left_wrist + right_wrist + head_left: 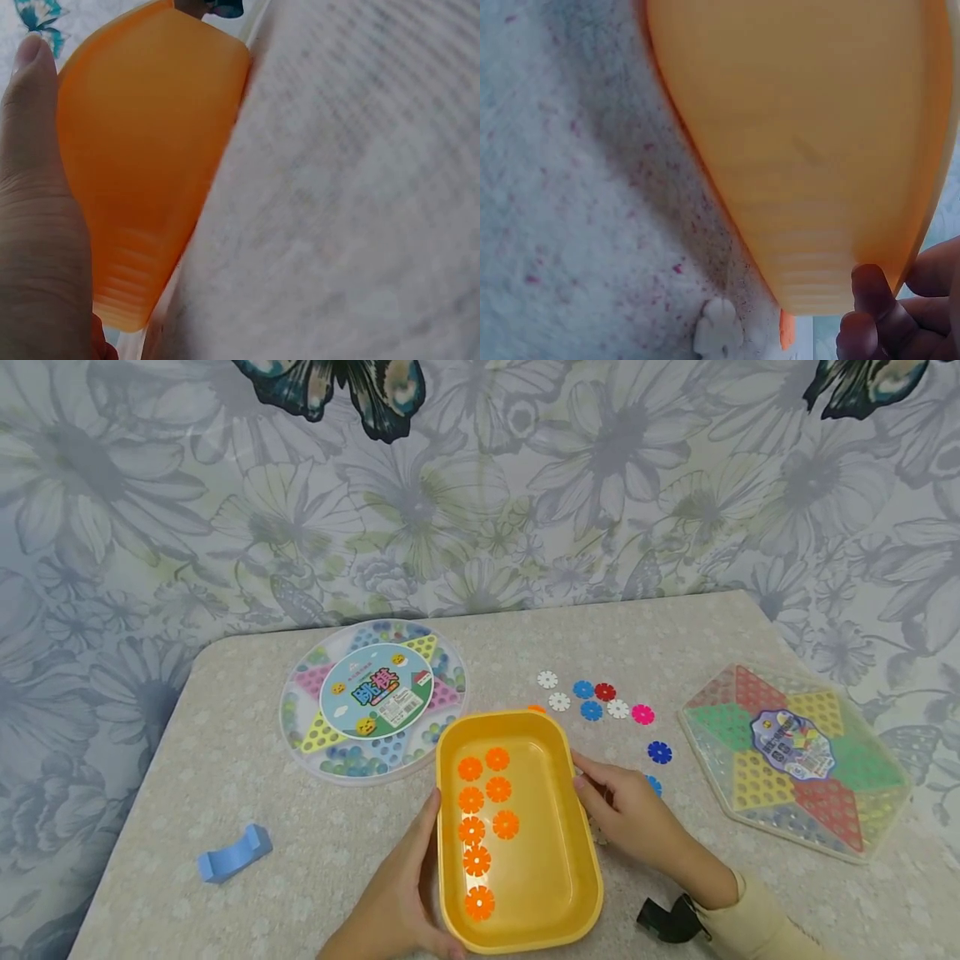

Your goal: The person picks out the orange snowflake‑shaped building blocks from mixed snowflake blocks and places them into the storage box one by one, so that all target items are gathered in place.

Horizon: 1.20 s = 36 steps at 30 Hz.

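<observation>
A yellow plastic tray (551,827) sits between both hands, low over the table. Inside it, several orange flower-shaped discs (498,789) lie in two columns along its left half. My left hand (393,893) grips the tray's left side, with one digit by the near corner. On the right side, the rim is pinched by my right hand (645,827) toward the far end. The left wrist view shows the tray's outer wall (150,150) beside a digit. Fingertips (871,289) press that wall near the rim in the right wrist view.
Loose flower discs (592,710) in white, blue, red and pink lie beyond and right of the tray. A round Chinese checkers set (377,691) is behind left, a hexagonal one (795,760) at right. A blue curved block (236,854) lies at left. The patterned wall stands behind.
</observation>
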{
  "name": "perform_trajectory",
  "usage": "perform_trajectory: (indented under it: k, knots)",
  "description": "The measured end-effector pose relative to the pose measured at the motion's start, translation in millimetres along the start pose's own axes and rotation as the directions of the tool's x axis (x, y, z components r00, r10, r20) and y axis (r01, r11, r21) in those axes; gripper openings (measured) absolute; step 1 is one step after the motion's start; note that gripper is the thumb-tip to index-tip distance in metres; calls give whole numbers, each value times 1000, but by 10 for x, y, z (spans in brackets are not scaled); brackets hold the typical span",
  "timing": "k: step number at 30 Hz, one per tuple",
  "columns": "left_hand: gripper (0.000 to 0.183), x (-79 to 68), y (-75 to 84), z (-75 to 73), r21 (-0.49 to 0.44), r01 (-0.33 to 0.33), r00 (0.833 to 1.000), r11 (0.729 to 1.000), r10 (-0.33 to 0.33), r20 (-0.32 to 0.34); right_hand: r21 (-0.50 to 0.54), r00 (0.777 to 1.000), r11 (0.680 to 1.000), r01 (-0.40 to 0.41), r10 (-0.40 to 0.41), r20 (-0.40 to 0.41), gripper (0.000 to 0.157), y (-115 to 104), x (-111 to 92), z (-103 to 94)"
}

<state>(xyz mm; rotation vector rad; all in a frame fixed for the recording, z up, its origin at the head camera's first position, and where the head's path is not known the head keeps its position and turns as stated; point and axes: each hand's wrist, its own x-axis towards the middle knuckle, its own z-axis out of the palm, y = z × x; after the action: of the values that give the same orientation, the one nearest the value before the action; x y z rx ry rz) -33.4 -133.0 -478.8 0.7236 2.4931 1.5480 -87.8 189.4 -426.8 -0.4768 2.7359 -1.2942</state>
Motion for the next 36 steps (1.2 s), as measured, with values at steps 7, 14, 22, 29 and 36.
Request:
perform_trajectory:
  k: [7, 14, 22, 29, 36]
  knots:
    - [141, -45, 218, -34, -282, 201, 978, 938, -178, 107, -13, 998, 998, 61, -61, -30, 39, 53, -46, -2]
    - [140, -85, 435, -50, -293, 390, 921, 873, -363, 143, -63, 987, 988, 140, -145, -73, 29, 119, -34, -61]
    - [143, -100, 365, -27, -152, 393, 918, 907, -377, 123, -186, 999, 982, 37, -39, -7, 30, 224, 418, -228]
    - [150, -139, 218, 26, 81, 236, 968, 968, -241, 69, -254, 986, 965, 62, -20, 165, 47, 356, 935, -150]
    - [148, -142, 165, 49, 109, 151, 987, 983, -156, 40, -341, 966, 918, 201, -128, 223, 42, 362, 1189, -20]
